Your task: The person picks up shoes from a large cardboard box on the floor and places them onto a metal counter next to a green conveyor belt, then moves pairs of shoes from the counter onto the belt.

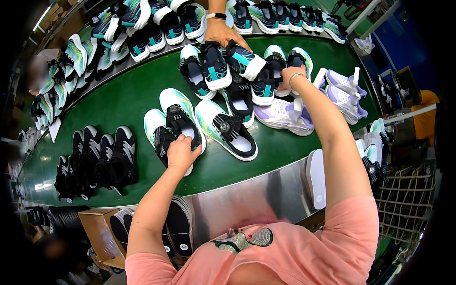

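Note:
My left hand [182, 153] is closed at the collars of a pair of white, mint-green and black sneakers [172, 99], side by side with toes pointing away from me. To their right lies a single matching sneaker [213, 118]. Farther off, my right hand [290, 77], with a bracelet at its wrist, grips a similar pair of sneakers [304, 54] at the heels; its fingers are partly hidden inside. Between my hands is a cluster of black-and-teal sneakers [216, 66]. Another person's hand [224, 32], wearing a dark wristband, reaches onto that cluster from the far side.
White-and-lilac sneakers [285, 115] lie beside the cluster, with others farther right. Black-and-grey sneakers [124, 154] stand in rows at left on the green table [161, 71]. A rack of sneakers [192, 21] lines the far edge. White insoles [316, 178] and a cardboard box [102, 237] are near me.

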Available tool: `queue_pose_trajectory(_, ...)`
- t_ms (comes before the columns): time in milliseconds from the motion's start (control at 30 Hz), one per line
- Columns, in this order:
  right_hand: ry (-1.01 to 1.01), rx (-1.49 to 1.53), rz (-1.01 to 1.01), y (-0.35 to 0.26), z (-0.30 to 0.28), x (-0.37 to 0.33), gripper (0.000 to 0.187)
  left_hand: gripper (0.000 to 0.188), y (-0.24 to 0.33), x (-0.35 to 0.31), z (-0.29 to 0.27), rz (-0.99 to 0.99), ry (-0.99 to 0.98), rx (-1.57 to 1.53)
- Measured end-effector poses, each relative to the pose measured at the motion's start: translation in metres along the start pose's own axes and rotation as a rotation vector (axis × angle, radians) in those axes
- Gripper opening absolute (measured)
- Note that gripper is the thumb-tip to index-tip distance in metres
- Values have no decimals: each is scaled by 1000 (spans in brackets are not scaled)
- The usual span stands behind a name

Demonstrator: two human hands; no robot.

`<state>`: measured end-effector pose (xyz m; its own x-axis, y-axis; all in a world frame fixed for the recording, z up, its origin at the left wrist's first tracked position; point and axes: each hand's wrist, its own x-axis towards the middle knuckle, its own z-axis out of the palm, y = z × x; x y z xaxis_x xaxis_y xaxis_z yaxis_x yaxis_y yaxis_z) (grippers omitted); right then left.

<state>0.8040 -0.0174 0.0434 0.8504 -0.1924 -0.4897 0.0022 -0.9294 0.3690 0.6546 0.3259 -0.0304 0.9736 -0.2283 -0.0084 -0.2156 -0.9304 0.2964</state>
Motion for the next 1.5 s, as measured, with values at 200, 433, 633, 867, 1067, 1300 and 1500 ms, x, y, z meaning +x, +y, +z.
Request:
queue_pose_trajectory(200,111,135,55,42,-13,7,50,31,9,7,1,-10,-27,5)
queue_pose_trajectory(433,111,-103,-77,6,-16,31,50,32,-15,-2,-8,-83,-74,-23)
queue_pose_trajectory(633,896,233,-450,23,41,17,31,31,-6,-4,-20,-77,-150,-159)
queue_pose_trajectory(867,781,491,-524,-54,38,-38,44,31,-7,-24,-12,-78,-45,-114)
queue_pose_trajectory(1067,660,214,-347,-64,31,-46,57,33,-12,-15,1,-56,-13,-82)
queue_pose_trajectory(1300,597,173,-205,-88,27,-63,67,32,-20,-13,12,-27,49,-60)
queue_pose_trajectory(1500,613,166,-138,-90,30,-58,63,33,-20,-15,1,-52,19,-73)
